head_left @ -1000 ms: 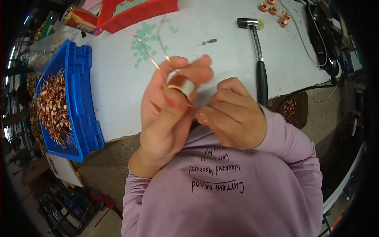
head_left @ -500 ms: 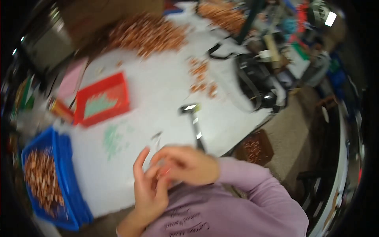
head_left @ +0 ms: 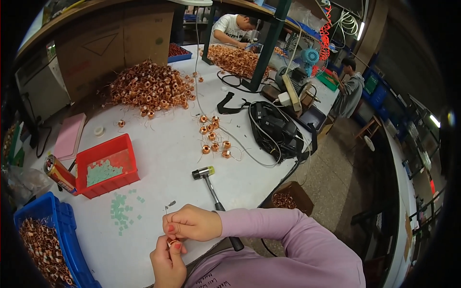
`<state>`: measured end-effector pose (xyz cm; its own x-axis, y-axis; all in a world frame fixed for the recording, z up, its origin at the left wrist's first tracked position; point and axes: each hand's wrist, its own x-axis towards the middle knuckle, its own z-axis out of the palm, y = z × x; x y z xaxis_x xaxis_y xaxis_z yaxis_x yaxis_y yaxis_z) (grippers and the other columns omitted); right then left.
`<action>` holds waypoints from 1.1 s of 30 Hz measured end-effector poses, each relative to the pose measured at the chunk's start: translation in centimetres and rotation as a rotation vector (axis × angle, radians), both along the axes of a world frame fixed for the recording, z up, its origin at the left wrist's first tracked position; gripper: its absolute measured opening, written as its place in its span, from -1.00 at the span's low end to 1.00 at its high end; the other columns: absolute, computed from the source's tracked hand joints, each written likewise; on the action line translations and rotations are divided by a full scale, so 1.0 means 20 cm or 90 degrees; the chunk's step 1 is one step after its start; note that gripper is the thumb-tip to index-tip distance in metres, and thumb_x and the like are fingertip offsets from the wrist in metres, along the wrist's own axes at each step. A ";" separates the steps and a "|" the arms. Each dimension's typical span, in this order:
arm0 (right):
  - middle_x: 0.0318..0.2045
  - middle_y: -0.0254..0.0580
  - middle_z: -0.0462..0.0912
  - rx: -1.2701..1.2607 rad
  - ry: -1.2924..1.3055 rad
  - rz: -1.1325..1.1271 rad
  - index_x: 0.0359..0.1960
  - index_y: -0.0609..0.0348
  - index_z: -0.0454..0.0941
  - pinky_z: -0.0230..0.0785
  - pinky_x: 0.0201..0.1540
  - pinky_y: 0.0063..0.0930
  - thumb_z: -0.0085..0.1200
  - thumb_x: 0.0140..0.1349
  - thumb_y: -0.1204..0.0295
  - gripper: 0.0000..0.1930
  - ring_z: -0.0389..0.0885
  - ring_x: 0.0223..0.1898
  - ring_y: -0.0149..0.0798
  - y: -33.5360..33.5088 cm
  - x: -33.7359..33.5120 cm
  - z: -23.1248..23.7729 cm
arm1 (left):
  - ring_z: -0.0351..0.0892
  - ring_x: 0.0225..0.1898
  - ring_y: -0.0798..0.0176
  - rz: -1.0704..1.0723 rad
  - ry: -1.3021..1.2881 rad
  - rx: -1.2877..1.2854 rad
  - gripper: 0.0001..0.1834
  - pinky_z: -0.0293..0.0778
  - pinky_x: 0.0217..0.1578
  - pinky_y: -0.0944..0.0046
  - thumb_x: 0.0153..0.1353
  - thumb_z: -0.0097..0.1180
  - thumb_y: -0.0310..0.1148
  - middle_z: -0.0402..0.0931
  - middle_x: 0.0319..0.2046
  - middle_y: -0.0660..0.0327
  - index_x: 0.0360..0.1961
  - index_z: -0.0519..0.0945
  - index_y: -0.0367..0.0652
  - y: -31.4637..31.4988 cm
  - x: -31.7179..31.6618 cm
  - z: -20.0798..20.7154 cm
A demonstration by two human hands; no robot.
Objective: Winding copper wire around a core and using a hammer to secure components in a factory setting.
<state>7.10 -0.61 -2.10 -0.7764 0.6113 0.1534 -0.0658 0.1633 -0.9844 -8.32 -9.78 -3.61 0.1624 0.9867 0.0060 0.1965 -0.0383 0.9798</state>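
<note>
Close to the table's front edge, my left hand [head_left: 168,263] pinches a small ring-shaped copper wire coil [head_left: 172,242] between thumb and fingers. Just above the coil, my right hand [head_left: 194,223] is closed with thumb and forefinger together. What those fingertips grip is too small to make out. A hammer [head_left: 211,187] with a black and yellow head lies beyond my right wrist, its black handle end showing past my sleeve. Small dark scraps [head_left: 170,205] lie beside my right knuckles. Loose green square pieces [head_left: 126,210] are scattered left of my hands.
A red tray [head_left: 108,186] holds more green squares, beside a drink can [head_left: 60,174]. Copper coils fill a blue bin [head_left: 72,240]. A coil heap [head_left: 151,89] and several loose coils [head_left: 211,134] lie farther back. A black bag [head_left: 271,129] sits right; two people work beyond.
The view has shifted and sharpened from blur. My left fingers, raised and spread before, now pinch the coil. My right hand has closed just above it.
</note>
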 end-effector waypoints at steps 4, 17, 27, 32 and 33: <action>-0.67 -0.37 0.46 -0.102 0.098 -0.031 -0.51 0.20 0.40 0.21 -0.54 -0.66 -0.13 0.31 0.41 -0.77 0.28 -0.66 -0.50 -0.01 -0.07 0.05 | 0.51 -0.24 0.17 0.042 -0.010 -0.147 -0.63 0.44 -0.17 0.26 0.23 0.04 -0.39 0.51 -0.18 0.02 0.04 0.37 -0.27 -0.02 -0.05 0.02; -0.74 -0.49 0.27 0.177 0.030 -0.316 -0.46 0.15 0.45 -0.05 -0.63 -0.75 -0.10 0.27 0.39 -0.82 0.15 -0.71 -0.58 0.48 -0.05 0.22 | 0.21 -0.56 0.46 0.057 -0.402 -0.239 -0.83 0.15 -0.56 0.52 0.31 -0.19 -0.45 0.29 -0.60 0.29 -0.21 0.41 -0.32 -0.19 -0.21 -0.04; -0.44 -0.27 0.44 0.584 -0.332 -0.041 -0.38 0.23 0.47 0.30 -0.39 -0.53 0.08 0.07 0.58 -0.91 0.39 -0.52 -0.30 0.49 -0.33 -0.12 | 0.15 -0.58 0.51 0.184 -0.444 -0.095 -0.79 0.06 -0.60 0.58 0.34 -0.18 -0.38 0.31 -0.57 0.30 -0.14 0.39 -0.30 -0.20 -0.30 0.06; -0.39 -0.23 0.44 0.543 -0.379 0.024 -0.33 0.23 0.43 0.33 -0.33 -0.48 0.07 0.03 0.64 -0.84 0.40 -0.46 -0.25 0.49 -0.34 -0.12 | 0.13 -0.58 0.53 0.168 -0.483 -0.186 -0.77 0.03 -0.61 0.60 0.36 -0.21 -0.35 0.33 -0.57 0.29 -0.13 0.40 -0.29 -0.17 -0.29 0.05; -0.39 -0.23 0.44 0.540 -0.393 0.026 -0.32 0.22 0.42 0.32 -0.32 -0.48 0.06 0.04 0.64 -0.83 0.41 -0.46 -0.25 0.48 -0.34 -0.12 | 0.12 -0.59 0.53 0.154 -0.491 -0.210 -0.76 0.03 -0.61 0.60 0.36 -0.21 -0.34 0.33 -0.57 0.29 -0.13 0.40 -0.29 -0.15 -0.29 0.05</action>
